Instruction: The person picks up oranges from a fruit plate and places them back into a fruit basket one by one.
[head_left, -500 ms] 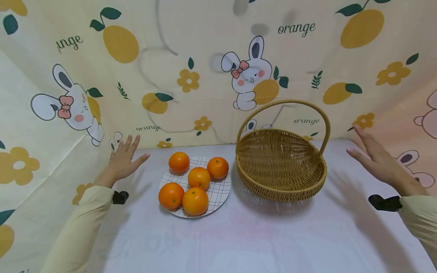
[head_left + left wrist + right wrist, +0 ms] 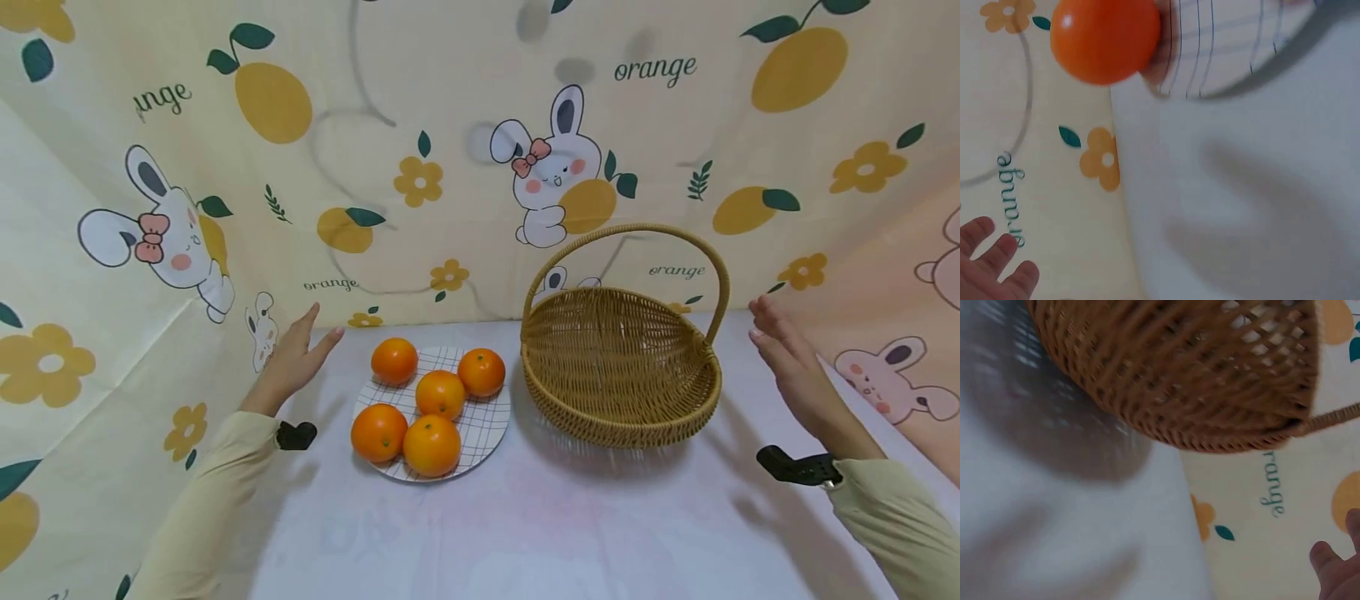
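Several oranges [image 2: 440, 394] sit on a round white plate [image 2: 483, 429] with a dark grid pattern, left of centre. To the plate's right stands a woven wicker basket [image 2: 618, 358] with a tall arched handle; no fruit shows inside it. My left hand [image 2: 294, 364] is raised left of the plate, fingers straight and thumb apart, holding nothing. On the other side, my right hand [image 2: 810, 383] hovers right of the basket, fingers extended, touching nothing. One orange [image 2: 1107, 40] fills the top of the left wrist view, and the basket's weave [image 2: 1179, 369] spans the top of the right wrist view.
A pale cloth covers the table [image 2: 525, 533]. Behind it hangs a cream backdrop [image 2: 465, 75] printed with rabbits, oranges and flowers, which also runs along both sides. Black straps with mounts [image 2: 798, 467] sit at both wrists.
Both hands have moved inward, the left one rightward nearer the plate and the right one leftward nearer the basket. The head view has shifted slightly. Plate, oranges and basket keep their places.
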### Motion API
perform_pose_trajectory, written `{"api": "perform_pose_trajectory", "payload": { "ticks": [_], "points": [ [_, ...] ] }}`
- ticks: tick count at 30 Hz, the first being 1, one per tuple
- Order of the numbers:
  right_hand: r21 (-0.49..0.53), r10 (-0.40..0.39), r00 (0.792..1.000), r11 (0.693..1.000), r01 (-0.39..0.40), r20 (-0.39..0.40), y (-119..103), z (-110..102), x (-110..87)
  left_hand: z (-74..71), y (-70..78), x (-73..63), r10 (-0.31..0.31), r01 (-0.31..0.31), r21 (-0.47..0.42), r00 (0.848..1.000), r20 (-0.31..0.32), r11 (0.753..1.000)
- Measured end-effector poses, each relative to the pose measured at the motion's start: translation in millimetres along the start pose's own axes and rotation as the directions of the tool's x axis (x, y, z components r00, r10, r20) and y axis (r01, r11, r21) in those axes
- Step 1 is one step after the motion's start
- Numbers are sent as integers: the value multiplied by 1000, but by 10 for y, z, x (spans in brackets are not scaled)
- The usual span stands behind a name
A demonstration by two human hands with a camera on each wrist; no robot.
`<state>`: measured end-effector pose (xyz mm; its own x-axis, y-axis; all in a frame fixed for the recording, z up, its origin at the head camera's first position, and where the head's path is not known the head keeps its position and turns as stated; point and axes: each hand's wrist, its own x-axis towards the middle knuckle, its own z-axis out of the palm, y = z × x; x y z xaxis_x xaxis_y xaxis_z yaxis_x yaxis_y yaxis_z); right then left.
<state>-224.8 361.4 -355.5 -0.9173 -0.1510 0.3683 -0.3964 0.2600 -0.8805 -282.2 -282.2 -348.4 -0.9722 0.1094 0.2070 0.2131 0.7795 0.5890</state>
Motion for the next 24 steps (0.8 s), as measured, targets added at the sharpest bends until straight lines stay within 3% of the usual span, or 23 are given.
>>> {"api": "perform_pose_trajectory", "payload": {
  "ticks": [5, 11, 15, 20, 24],
  "points": [
    [273, 14, 1000, 962, -19, 19, 106, 143, 5, 113, 53, 85, -100, 105, -189, 994, 38, 976],
    [360, 24, 999, 932, -33, 28, 156, 279, 32, 253, 72, 179, -168, 196, -349, 980, 110, 916],
    [354, 46, 998, 934, -59, 44, 198, 331, 35, 334, 61, 204, -182, 229, -370, 971, 158, 900],
    [362, 65, 996, 929, -80, 54, 254, 371, 24, 421, 90, 206, -190, 262, -351, 955, 226, 899],
    [397, 66, 996, 914, -83, 58, 271, 387, 47, 457, 104, 212, -167, 253, -353, 952, 256, 901]
  ]
}}
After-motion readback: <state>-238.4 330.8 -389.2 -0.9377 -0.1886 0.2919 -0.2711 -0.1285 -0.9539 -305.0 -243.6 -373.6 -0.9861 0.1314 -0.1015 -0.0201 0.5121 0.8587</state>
